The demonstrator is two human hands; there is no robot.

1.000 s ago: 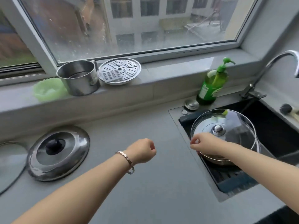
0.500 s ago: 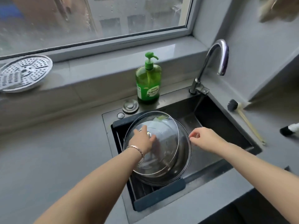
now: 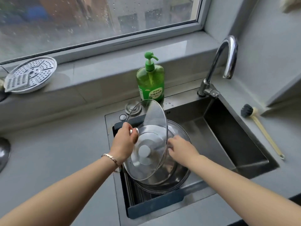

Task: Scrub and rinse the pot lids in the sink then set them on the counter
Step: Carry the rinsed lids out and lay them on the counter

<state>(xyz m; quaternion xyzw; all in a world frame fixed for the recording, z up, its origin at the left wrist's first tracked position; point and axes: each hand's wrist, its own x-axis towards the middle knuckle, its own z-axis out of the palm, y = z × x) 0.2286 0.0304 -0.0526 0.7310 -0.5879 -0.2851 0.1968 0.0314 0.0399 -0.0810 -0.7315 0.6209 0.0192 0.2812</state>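
A glass pot lid [image 3: 151, 126] with a steel rim is tilted up on edge over the sink [image 3: 228, 136]. My left hand [image 3: 123, 144] grips the lid's metal knob from the left. From the right, my right hand [image 3: 180, 149] has its fingers spread against the lid's lower right rim, partly seen through the glass. Under the lid a wide steel pot [image 3: 179, 175] rests on a dark drain rack [image 3: 154, 207] in the sink's left half. At the far left edge of the counter [image 3: 57, 152] lies part of a steel lid [image 3: 4, 154].
A green soap pump bottle [image 3: 150, 84] stands behind the sink beside the chrome faucet [image 3: 228, 51]. A wooden dish brush [image 3: 260, 128] lies on the right counter. On the window sill at left rests a perforated steamer plate [image 3: 31, 75].
My left hand came from the counter to the lid's knob and has tipped the glass lid up on edge. My right hand moved in to the lid's right rim. The view swung right.
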